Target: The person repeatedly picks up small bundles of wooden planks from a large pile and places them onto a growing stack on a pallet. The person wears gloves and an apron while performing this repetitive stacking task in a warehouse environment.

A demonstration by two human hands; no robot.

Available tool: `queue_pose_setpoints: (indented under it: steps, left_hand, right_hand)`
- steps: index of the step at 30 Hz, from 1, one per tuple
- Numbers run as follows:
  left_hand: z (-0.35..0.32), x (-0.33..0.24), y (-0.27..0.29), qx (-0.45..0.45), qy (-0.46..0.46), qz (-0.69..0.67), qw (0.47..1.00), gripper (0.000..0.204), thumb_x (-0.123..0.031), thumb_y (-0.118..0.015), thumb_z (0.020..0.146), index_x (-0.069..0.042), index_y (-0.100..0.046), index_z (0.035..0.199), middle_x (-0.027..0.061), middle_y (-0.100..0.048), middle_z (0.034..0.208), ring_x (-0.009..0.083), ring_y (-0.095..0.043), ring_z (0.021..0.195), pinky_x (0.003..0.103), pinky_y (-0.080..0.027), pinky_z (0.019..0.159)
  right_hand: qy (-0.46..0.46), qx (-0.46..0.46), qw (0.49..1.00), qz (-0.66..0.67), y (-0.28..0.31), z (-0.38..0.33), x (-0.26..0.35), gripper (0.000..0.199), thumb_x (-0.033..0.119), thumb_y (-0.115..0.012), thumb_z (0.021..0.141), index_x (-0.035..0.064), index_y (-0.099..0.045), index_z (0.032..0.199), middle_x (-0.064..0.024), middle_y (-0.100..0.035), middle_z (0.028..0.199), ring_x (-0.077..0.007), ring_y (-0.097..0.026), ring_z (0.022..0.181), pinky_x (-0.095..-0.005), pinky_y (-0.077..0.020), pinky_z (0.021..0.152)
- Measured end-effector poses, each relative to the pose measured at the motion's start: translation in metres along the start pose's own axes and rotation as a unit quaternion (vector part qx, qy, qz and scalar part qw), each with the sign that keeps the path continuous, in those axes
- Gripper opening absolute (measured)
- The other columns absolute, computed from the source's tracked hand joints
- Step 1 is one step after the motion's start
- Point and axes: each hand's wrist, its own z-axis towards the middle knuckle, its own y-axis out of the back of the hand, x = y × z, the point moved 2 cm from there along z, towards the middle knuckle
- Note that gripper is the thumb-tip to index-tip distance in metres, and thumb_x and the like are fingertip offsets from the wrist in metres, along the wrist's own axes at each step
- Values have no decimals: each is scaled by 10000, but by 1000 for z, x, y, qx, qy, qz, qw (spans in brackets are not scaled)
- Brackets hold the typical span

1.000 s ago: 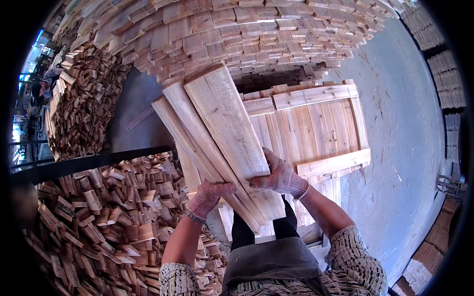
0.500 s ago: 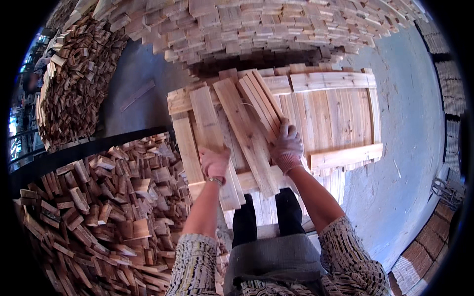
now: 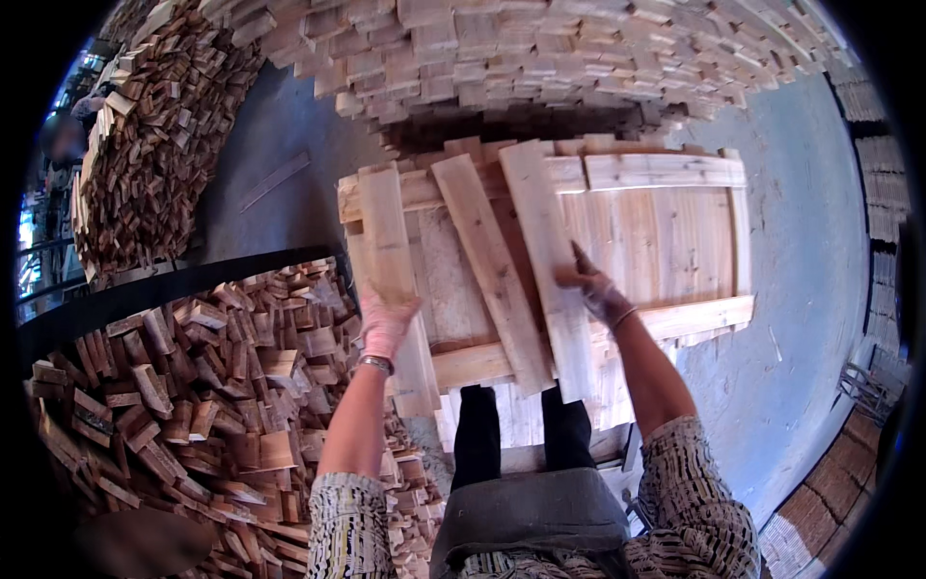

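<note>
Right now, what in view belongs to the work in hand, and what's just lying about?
In the work:
left board, at the left hand
right board, at the right hand
middle board
slatted panel beneath

Apparently lying about:
floor strip
upper-left wood heap
lower-left wood heap

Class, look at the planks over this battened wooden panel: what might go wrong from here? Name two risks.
1. The middle plank lies aslant with no hand on it, its near end jutting past the near batten toward the person's legs; a knock might dislodge it.
2. The right hand has its fingers spread at the edge of the right plank, so its hold might be too loose.
</note>
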Motion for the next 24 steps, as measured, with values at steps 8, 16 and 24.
queue_pose_setpoints:
  steps: [8, 16, 24]
  left_hand:
    - [3, 34, 17, -45, 3, -37, 998, 1130, -245, -876, 705, 58, -169, 1531, 263, -469, 1437, 315, -524, 1296, 339, -440, 1079]
    - [28, 55, 42, 57, 82, -250, 963, 983, 9, -789, 782, -51, -185, 1555, 171, -478, 1442, 253, -546, 1242, 343, -498, 1010]
    - [49, 71, 54, 18, 116, -197, 973, 771, 20, -772, 787, -13, -381, 1451, 136, -633, 1247, 228, -621, 1077, 332, -507, 929]
  right_hand:
    - [0, 12, 999, 44, -60, 9, -15, 914, 101, -713, 839, 27, -195, 1588, -123, -459, 1484, -201, -496, 1268, -313, -365, 1102]
    - [16, 24, 991, 134, -143, 25, -38, 1025, 53, -737, 834, 50, -58, 1602, -130, -430, 1490, -203, -532, 1242, -314, -444, 1060]
    - [27, 8, 999, -23, -152, 33, -40, 1058, 200, -767, 837, 3, -45, 1586, -203, -257, 1605, -271, -303, 1466, -345, -297, 1180]
